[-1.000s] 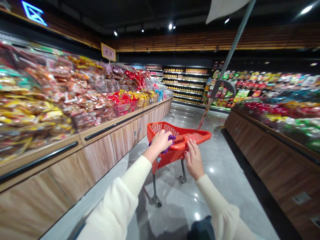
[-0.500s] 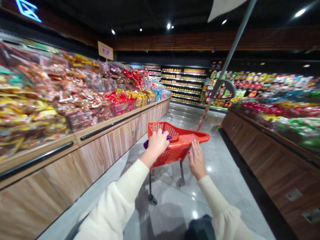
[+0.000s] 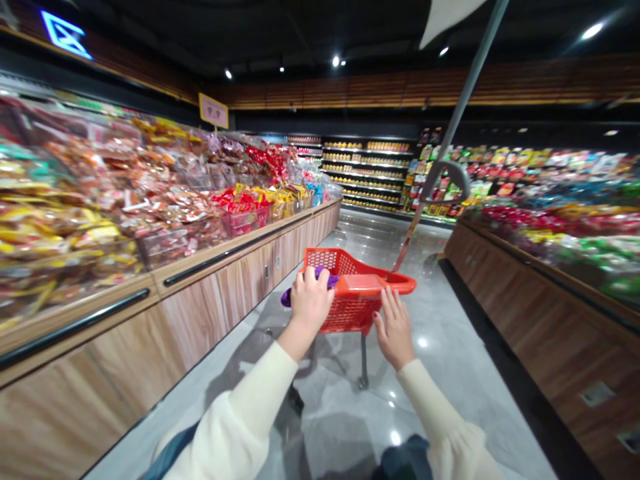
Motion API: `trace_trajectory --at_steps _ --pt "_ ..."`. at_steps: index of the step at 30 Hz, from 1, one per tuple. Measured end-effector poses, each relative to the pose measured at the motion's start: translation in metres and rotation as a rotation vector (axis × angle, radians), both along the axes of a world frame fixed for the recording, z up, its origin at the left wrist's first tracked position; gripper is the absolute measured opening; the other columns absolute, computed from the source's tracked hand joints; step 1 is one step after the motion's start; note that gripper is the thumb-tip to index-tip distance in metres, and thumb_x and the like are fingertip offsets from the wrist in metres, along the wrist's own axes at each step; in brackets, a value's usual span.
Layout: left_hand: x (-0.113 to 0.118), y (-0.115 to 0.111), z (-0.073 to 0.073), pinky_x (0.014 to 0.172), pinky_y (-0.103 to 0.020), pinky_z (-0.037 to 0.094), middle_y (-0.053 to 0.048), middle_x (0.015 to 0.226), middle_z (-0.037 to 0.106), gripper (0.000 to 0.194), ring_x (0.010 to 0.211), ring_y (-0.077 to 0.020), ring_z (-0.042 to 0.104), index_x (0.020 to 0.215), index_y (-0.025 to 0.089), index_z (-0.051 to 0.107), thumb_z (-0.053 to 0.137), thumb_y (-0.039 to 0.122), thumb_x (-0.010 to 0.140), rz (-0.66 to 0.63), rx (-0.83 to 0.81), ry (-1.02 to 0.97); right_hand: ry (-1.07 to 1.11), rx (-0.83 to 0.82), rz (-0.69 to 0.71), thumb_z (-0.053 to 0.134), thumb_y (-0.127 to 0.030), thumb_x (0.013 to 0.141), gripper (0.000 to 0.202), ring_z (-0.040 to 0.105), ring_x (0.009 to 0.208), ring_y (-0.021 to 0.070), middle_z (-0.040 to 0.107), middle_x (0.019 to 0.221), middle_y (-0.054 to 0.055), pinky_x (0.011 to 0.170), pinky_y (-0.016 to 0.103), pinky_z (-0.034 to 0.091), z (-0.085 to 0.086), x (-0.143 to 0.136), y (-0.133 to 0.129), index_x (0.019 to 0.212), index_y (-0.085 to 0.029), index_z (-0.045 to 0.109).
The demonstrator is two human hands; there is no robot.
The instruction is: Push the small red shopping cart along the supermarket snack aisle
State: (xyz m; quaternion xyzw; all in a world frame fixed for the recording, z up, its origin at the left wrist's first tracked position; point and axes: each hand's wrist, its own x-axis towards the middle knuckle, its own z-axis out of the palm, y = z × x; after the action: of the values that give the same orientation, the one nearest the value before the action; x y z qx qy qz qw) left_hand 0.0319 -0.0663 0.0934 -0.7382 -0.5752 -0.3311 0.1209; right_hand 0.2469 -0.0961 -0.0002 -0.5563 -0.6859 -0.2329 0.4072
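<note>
A small red shopping cart [image 3: 350, 315] with perforated plastic sides stands on the floor before me. My left hand [image 3: 311, 301] is curled over a purple cloth [image 3: 329, 277] at the left part of the cart's handle. Part of the cloth pokes out beside the wrist side of the hand; its full shape is hidden. My right hand [image 3: 395, 328] has its fingers stretched out together, the tips against the near edge of the handle's right end. A grey pole [image 3: 467, 93] with a curved grey piece rises from the cart's right side.
Along the left runs a wood-fronted counter [image 3: 195, 313] heaped with wrapped snacks [image 3: 175, 180]. Another wooden counter [image 3: 515, 307] with packaged goods lines the right. Stocked shelves [image 3: 367, 170] stand at the aisle's far end, over a shiny grey floor [image 3: 435, 400].
The cart has turned a little, so its handle lies more level across my view. Both hands have shifted slightly lower with it, and the left hand still grips the purple cloth.
</note>
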Motion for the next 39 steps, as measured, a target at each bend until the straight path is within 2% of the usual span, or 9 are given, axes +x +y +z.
trace_trajectory --at_steps 3,9,15,21,25,29,34,36,39 --pt "0.009 -0.003 -0.004 0.092 -0.044 0.046 -0.011 0.115 0.051 0.025 0.108 -0.0297 0.048 0.110 0.024 0.059 0.061 0.031 0.086 0.008 0.003 -0.050 -0.032 -0.020 -0.001 0.039 -0.034 0.098 0.066 0.024 0.147 0.0254 0.028 0.158 0.011 0.114 0.053 0.031 -0.002 -0.007 -0.002 0.157 -0.025 0.008" --pt "0.021 0.001 -0.013 0.099 -0.044 0.043 -0.010 0.124 0.051 0.034 0.113 -0.0288 0.047 0.116 0.025 0.058 0.065 0.032 0.084 -0.189 0.076 -0.035 -0.056 0.011 -0.011 0.038 -0.031 0.098 0.065 0.026 0.146 0.0254 0.028 0.159 0.010 0.116 0.052 0.029 -0.003 -0.012 -0.004 0.157 -0.025 0.011" --pt "0.012 0.013 -0.024 0.100 -0.043 0.044 -0.012 0.119 0.054 0.031 0.112 -0.0290 0.051 0.117 0.022 0.060 0.060 0.032 0.087 -0.070 0.139 -0.164 -0.042 0.051 0.001 0.046 -0.037 0.096 0.072 0.023 0.147 0.0287 0.028 0.158 0.011 0.115 0.055 0.031 0.000 -0.009 -0.007 0.157 -0.022 0.011" --pt "0.030 0.012 -0.047 0.107 -0.048 0.039 -0.013 0.130 0.052 0.037 0.125 -0.0302 0.046 0.122 0.025 0.059 0.063 0.027 0.085 -0.280 0.263 -0.149 -0.121 0.012 0.006 0.045 -0.035 0.096 0.073 0.021 0.148 0.0288 0.024 0.160 0.009 0.116 0.054 0.030 -0.004 -0.016 -0.015 0.157 -0.024 0.008" --pt "0.021 0.026 -0.065 0.107 -0.048 0.040 -0.015 0.131 0.049 0.032 0.127 -0.0282 0.045 0.123 0.022 0.056 0.054 0.030 0.091 -0.139 0.309 -0.452 -0.099 0.020 -0.048 0.047 -0.031 0.095 0.068 0.020 0.148 0.0319 0.009 0.164 0.004 0.115 0.057 0.030 -0.009 -0.009 -0.021 0.155 -0.032 0.015" --pt "0.035 0.029 -0.092 0.107 -0.048 0.041 -0.016 0.135 0.044 0.033 0.132 -0.0274 0.042 0.124 0.023 0.052 0.051 0.032 0.093 -0.083 0.339 -0.600 -0.068 -0.001 0.053 0.049 -0.031 0.094 0.073 0.014 0.149 0.0339 0.006 0.164 0.006 0.112 0.059 0.035 -0.011 -0.010 -0.025 0.156 -0.032 0.010" --pt "0.068 0.012 -0.119 0.107 -0.050 0.040 -0.014 0.133 0.046 0.031 0.135 -0.0296 0.038 0.119 0.023 0.057 0.056 0.029 0.090 -0.259 0.376 -0.455 0.107 0.060 0.093 0.042 -0.035 0.097 0.070 0.018 0.148 0.0306 0.013 0.162 0.011 0.114 0.058 0.032 -0.011 -0.009 -0.024 0.157 -0.025 0.006" --pt "0.073 0.007 -0.118 0.107 -0.049 0.040 -0.012 0.130 0.049 0.029 0.134 -0.0287 0.039 0.118 0.026 0.060 0.057 0.029 0.089 -0.382 0.416 -0.331 0.193 0.096 0.100 0.035 -0.037 0.099 0.064 0.020 0.148 0.0305 0.016 0.161 0.012 0.114 0.059 0.032 -0.012 -0.006 -0.023 0.156 -0.023 0.011" --pt "0.072 0.004 -0.103 0.109 -0.046 0.040 -0.008 0.129 0.052 0.030 0.132 -0.0261 0.042 0.119 0.031 0.061 0.056 0.026 0.090 -0.504 0.447 -0.169 0.233 0.129 0.168 0.027 -0.038 0.101 0.055 0.028 0.145 0.0292 0.030 0.157 0.012 0.113 0.057 0.033 -0.015 0.000 -0.021 0.153 -0.023 0.023"
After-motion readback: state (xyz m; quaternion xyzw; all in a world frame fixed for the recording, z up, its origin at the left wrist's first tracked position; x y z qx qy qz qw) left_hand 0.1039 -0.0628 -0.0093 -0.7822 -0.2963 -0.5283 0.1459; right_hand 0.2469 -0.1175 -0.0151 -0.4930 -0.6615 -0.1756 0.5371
